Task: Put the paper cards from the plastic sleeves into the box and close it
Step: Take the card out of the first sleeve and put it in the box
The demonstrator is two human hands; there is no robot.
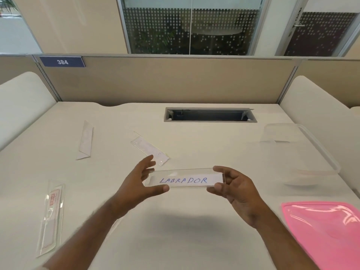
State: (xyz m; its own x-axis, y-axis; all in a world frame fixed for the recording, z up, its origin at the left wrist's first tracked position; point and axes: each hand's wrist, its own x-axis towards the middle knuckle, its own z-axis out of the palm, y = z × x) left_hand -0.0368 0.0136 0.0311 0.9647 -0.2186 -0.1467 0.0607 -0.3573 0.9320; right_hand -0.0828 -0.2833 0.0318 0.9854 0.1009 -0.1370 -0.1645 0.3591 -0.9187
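I hold a clear plastic sleeve (186, 180) above the white desk, and the white card inside reads LABRADOR. My right hand (236, 190) pinches its right end between thumb and fingers. At the left end my left hand (141, 182) has its thumb under the sleeve and its fingers spread just above it. A second sleeve with a card (150, 148) lies flat behind my left hand. A folded sleeve (85, 142) stands further left, and a red-printed sleeve (51, 215) lies near the left front. The clear open box (298, 152) sits at the right, its pink lid (327, 230) in front of it.
A rectangular cable slot (209, 114) opens in the desk near the back partition. Beige divider panels enclose the desk at the back and sides.
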